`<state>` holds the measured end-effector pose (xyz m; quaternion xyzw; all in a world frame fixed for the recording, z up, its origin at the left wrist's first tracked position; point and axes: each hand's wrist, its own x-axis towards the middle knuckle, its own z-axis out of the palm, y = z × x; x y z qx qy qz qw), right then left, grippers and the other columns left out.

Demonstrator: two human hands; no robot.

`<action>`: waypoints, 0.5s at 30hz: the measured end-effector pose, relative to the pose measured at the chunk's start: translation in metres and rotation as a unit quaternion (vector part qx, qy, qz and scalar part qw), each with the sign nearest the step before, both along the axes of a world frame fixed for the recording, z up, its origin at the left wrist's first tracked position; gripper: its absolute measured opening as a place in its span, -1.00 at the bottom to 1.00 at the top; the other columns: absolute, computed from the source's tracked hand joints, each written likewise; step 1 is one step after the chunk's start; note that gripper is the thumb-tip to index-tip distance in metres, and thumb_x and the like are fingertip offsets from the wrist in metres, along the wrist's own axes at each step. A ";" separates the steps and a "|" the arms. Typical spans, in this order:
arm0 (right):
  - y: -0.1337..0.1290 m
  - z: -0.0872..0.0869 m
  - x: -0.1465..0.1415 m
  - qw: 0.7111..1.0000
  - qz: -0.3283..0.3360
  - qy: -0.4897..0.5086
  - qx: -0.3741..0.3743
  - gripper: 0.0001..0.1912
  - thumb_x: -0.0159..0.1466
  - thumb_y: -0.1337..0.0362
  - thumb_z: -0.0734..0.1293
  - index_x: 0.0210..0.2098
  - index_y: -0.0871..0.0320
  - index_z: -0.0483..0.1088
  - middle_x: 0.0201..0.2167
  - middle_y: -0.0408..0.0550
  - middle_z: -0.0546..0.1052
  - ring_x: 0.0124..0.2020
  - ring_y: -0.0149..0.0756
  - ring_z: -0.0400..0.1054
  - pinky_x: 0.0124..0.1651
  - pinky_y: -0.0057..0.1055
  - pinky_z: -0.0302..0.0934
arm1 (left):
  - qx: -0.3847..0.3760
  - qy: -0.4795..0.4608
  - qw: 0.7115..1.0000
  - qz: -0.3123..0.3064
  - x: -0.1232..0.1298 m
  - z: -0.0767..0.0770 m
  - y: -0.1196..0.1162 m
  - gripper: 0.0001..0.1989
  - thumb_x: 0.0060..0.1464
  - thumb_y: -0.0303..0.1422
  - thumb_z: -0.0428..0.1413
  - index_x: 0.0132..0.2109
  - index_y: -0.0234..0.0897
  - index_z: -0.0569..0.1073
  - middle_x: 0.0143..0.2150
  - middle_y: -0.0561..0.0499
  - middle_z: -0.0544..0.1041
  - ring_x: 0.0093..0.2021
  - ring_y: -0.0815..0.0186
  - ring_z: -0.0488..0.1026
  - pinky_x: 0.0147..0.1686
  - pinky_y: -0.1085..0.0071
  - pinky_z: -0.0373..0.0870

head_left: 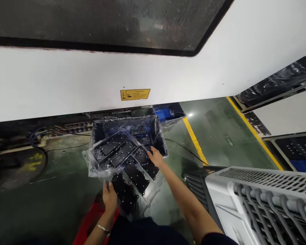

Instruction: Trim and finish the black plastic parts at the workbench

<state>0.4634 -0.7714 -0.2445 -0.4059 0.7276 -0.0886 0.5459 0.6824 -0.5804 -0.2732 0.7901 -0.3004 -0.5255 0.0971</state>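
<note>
So the dark rectangular plastic bin (163,141) sits just in front of the white flat machine panel (66,81), and the yellow rectangular label (135,94) is on the panel above it. One clear plastic tray (93,170) of black flat plates (121,153) lies over the bin's near left. Second clear plastic tray (153,194) with more plates is nearer, left hand (110,197) at its left, right hand (156,157) at its far right. Yellow floor stripe (194,141) runs right of the bin, grey-and-white slatted machine (226,194) lower right.
</note>
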 end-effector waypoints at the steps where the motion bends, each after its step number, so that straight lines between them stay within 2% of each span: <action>1: -0.012 -0.008 0.010 1.000 -0.008 0.002 0.005 -0.89 0.15 0.25 0.33 -0.31 0.10 0.40 -0.15 -0.02 0.50 0.16 -0.15 0.21 0.07 -0.37 0.12 | -0.001 -0.066 0.998 0.024 0.006 0.004 -0.006 -0.37 0.25 -0.23 -0.50 0.35 -0.44 -0.07 0.29 -0.27 0.23 0.39 0.10 -0.10 0.29 0.19 -0.02; 3: -0.020 -0.023 0.026 0.999 -0.029 0.000 0.027 -0.92 0.16 0.25 0.33 -0.39 0.13 0.38 -0.23 -0.01 0.52 0.11 -0.14 0.27 0.03 -0.38 0.15 | -0.017 -0.165 0.985 0.045 0.029 0.013 -0.023 -0.35 0.26 -0.18 -0.46 0.35 -0.51 -0.08 0.30 -0.32 0.21 0.35 0.10 0.06 0.23 0.25 0.12; 4: -0.016 -0.028 0.031 0.998 -0.042 -0.007 0.045 -0.91 0.16 0.26 0.32 -0.44 0.14 0.36 -0.30 -0.02 0.52 0.06 -0.16 0.31 -0.01 -0.39 0.17 | -0.027 -0.189 0.981 0.024 0.046 0.018 -0.035 -0.35 0.26 -0.15 -0.42 0.33 -0.49 0.00 0.26 -0.31 0.29 0.29 0.08 0.19 0.16 0.27 0.21; 6: 0.003 -0.034 0.039 0.993 -0.069 -0.033 0.094 -0.84 0.16 0.31 0.30 -0.53 0.15 0.31 -0.47 -0.06 0.50 -0.12 -0.21 0.41 -0.15 -0.43 0.23 | -0.047 -0.207 0.977 -0.035 0.085 0.029 -0.068 -0.35 0.25 -0.09 -0.34 0.26 -0.47 0.19 0.11 -0.31 0.45 0.17 -0.01 0.35 0.04 0.24 0.32; 9: 0.040 -0.034 0.046 0.969 -0.110 -0.096 0.201 -0.80 0.13 0.40 0.26 -0.62 0.18 0.26 -0.68 -0.12 0.39 -0.50 -0.29 0.41 -0.39 -0.44 0.27 | -0.052 -0.229 0.958 -0.167 0.129 0.043 -0.139 -0.45 0.23 -0.11 -0.24 0.20 -0.31 0.30 0.00 -0.22 0.54 0.06 -0.04 0.44 -0.06 0.21 0.35; 11: 0.062 -0.030 0.051 0.942 -0.140 -0.149 0.268 -0.79 0.12 0.44 0.20 -0.64 0.22 0.28 -0.71 -0.08 0.39 -0.63 -0.32 0.35 -0.49 -0.43 0.27 | -0.043 -0.228 0.932 -0.279 0.134 0.050 -0.197 -0.53 0.22 -0.16 -0.19 0.10 -0.26 0.41 -0.08 -0.19 0.58 -0.01 -0.01 0.48 -0.09 0.26 0.35; 13: 0.076 -0.028 0.059 0.912 -0.177 -0.207 0.307 -0.77 0.12 0.45 0.16 -0.63 0.25 0.31 -0.68 -0.02 0.42 -0.64 -0.35 0.37 -0.50 -0.45 0.30 | -0.057 -0.219 0.893 -0.390 0.117 0.052 -0.255 -0.59 0.21 -0.20 -0.18 -0.03 -0.22 0.49 -0.11 -0.17 0.59 -0.03 0.04 0.49 -0.10 0.28 0.34; 15: 0.077 -0.029 0.066 0.888 -0.226 -0.260 0.306 -0.79 0.11 0.45 0.14 -0.61 0.24 0.30 -0.65 -0.03 0.43 -0.61 -0.40 0.38 -0.47 -0.50 0.32 | -0.072 -0.214 0.880 -0.417 0.085 0.046 -0.307 -0.65 0.19 -0.22 -0.12 -0.11 -0.20 0.52 -0.09 -0.16 0.58 -0.01 0.06 0.48 -0.05 0.29 0.31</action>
